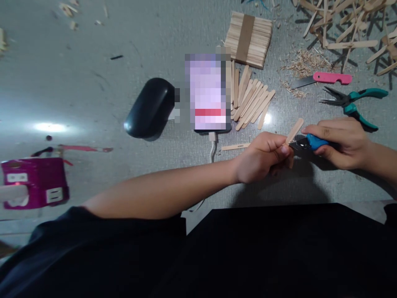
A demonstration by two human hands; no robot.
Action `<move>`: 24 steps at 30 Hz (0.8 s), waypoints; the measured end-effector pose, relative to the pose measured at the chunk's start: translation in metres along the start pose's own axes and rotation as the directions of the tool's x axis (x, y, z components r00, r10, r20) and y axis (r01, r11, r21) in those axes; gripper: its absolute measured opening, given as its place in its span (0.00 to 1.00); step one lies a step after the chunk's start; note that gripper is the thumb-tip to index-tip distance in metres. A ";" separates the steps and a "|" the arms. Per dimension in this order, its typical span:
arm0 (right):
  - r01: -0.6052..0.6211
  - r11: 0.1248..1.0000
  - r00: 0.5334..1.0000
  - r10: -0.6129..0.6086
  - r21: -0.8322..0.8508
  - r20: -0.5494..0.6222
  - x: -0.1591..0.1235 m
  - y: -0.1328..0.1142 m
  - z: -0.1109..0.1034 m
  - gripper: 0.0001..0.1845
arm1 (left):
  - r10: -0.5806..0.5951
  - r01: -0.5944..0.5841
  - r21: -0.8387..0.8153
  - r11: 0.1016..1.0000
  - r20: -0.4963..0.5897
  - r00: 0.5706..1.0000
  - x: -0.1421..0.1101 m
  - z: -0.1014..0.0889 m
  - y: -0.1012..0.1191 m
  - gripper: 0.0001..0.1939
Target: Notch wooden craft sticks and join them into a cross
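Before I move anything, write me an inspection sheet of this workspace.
Surface: gray tabletop, textured, glare spots.
Job's things: flat wooden stick between the hands; blue-handled cutter, blade at the stick; loose sticks fanned below a banded bundle.
Clutter: wood shavings by an opened pink-handled knife; teal-handled pliers, spread; joined sticks at far right.
Grippers: left hand, grip on the stick; right hand, grip on the cutter.
Cables: white cable from the phone, passing behind the left forearm.
Surroundings: purple outlet box, left.
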State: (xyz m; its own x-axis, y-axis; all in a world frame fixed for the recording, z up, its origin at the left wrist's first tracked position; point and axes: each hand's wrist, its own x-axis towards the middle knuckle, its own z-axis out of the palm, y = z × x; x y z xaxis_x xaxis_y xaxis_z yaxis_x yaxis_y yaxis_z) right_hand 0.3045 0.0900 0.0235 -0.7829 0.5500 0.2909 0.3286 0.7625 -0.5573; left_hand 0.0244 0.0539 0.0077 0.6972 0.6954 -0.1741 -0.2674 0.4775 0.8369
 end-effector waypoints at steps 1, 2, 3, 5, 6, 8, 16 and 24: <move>-0.012 1.000 1.000 0.011 0.029 0.027 0.001 -0.001 -0.002 0.19 | 0.004 -0.004 0.019 1.000 0.003 1.000 -0.001 0.000 0.000 0.32; -0.027 0.998 0.999 0.025 0.050 0.047 0.001 -0.003 -0.002 0.18 | 0.007 -0.007 0.039 0.999 0.007 1.000 -0.001 0.000 0.000 0.32; -0.042 0.997 0.998 0.038 0.065 0.057 0.002 -0.004 -0.003 0.18 | 0.009 -0.010 0.057 0.998 0.014 1.000 -0.002 0.000 0.000 0.31; -0.049 0.996 0.998 0.046 0.073 0.040 0.003 -0.006 -0.001 0.19 | 0.022 -0.023 0.076 0.997 0.006 1.000 -0.002 0.001 -0.001 0.31; -0.045 0.997 0.999 0.044 0.067 0.021 0.003 -0.007 0.001 0.19 | 0.033 -0.032 0.075 0.997 -0.008 0.999 -0.002 0.002 -0.002 0.31; -0.043 0.999 0.999 0.044 0.030 -0.028 0.005 -0.009 0.005 0.20 | 0.058 -0.056 0.059 0.997 -0.038 0.998 -0.001 0.003 -0.005 0.33; -0.098 0.988 0.987 0.081 -0.119 -0.141 0.007 -0.012 0.016 0.26 | 0.075 -0.083 -0.088 0.993 -0.090 0.993 0.005 0.004 -0.004 0.32; -0.091 0.976 0.964 0.036 -0.199 -0.264 0.006 -0.008 0.024 0.23 | 0.077 -0.101 -0.205 0.974 -0.120 0.990 0.007 0.004 -0.004 0.30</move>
State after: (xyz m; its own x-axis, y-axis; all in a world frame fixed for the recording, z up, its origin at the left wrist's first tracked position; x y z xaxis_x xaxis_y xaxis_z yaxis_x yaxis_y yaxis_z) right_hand 0.2843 0.0788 0.0114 -0.6031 0.6476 0.4657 0.4971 0.7617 -0.4155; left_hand 0.0330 0.0550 0.0053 0.5896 0.7897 -0.1697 -0.4671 0.5048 0.7259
